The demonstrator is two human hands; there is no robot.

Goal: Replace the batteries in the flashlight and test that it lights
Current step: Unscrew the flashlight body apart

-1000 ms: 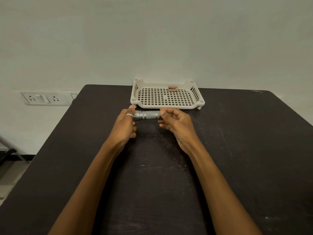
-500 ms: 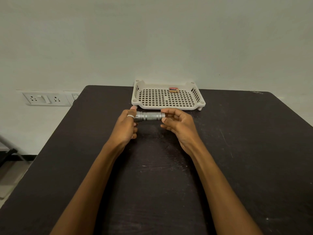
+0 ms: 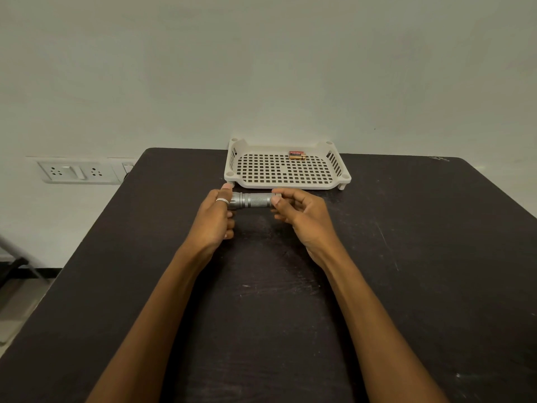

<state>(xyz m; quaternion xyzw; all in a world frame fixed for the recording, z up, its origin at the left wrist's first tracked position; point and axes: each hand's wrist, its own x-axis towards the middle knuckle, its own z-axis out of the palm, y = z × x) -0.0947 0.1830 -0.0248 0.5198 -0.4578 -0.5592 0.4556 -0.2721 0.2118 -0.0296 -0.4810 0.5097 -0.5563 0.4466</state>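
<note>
A small silver flashlight (image 3: 253, 201) lies sideways between my hands, just above the dark table (image 3: 406, 257). My left hand (image 3: 216, 218), with a ring on one finger, grips its wider head end. The thumb and fingers of my right hand (image 3: 302, 215) pinch the tail cap at its right end. Two batteries (image 3: 297, 155), red and gold, lie side by side at the back of a white perforated tray (image 3: 279, 184) beyond my hands.
The tray stands on short legs at the table's far edge against a plain wall. A wall socket panel (image 3: 78, 171) sits left of the table, and a strip of floor shows below it at the left.
My right hand has shifted slightly rightward along the flashlight, so more of the silver body shows between my hands. My left hand has kept its grip.
</note>
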